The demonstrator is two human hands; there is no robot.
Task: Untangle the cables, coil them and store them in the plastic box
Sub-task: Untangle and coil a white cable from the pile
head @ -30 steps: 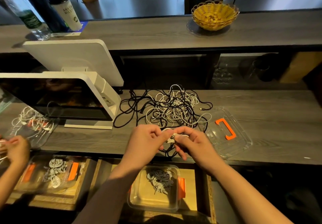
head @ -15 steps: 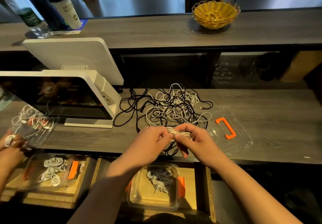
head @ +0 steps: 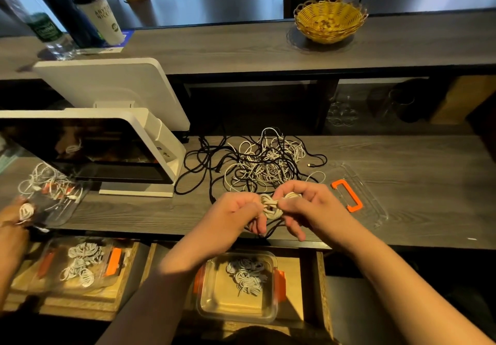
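Pinching one white cable (head: 271, 205), both hands (head: 271, 207) curl round it; seemingly coiled.

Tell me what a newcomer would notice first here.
First, the two hands at the counter's near edge: the left hand and right hand pinch a small white coil between them. Just behind lies a tangle of black and white cables on the counter. Below the hands, a clear box with orange clips already holds coiled cables; its lid rests to the right.
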